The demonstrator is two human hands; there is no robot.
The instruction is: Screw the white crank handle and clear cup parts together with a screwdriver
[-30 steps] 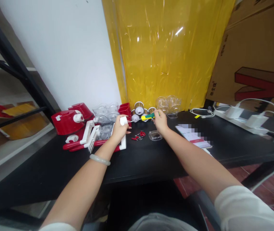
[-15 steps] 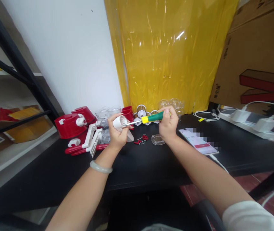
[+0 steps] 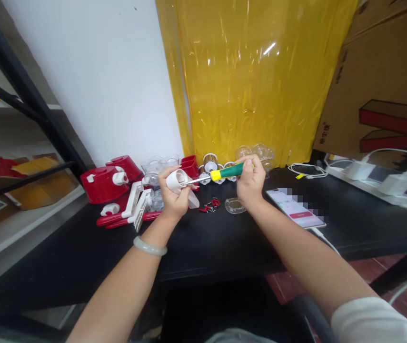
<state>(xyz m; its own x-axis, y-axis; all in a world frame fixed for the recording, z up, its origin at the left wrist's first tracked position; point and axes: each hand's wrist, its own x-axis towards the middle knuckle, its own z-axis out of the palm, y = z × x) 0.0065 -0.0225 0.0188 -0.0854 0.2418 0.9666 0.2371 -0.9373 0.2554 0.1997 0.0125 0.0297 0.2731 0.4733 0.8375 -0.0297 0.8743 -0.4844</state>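
My left hand (image 3: 173, 197) is closed around a white plastic part with a round hollow end (image 3: 176, 179), its opening facing right. In my right hand (image 3: 252, 180) is a screwdriver (image 3: 229, 172) with a green and yellow handle, held nearly level. Its metal shaft points left, and the tip reaches into the white part's opening; what the tip touches is hidden. Below the shaft, several small red pieces and screws (image 3: 210, 205) lie on the black table (image 3: 203, 247). A clear plastic piece (image 3: 235, 206) rests just left of my right wrist.
Red housings (image 3: 103, 184), white and red handles (image 3: 132, 205) and clear cups (image 3: 160, 164) are at the left. Patterned metal cylinders (image 3: 210, 162) stand behind my hands. A phone (image 3: 296, 208) on a cable lies right, near a power strip (image 3: 371, 183).
The white part has turned so its hollow end faces the screwdriver, and the tip has entered it. My right hand has shifted slightly right. Little differs over the last half second.
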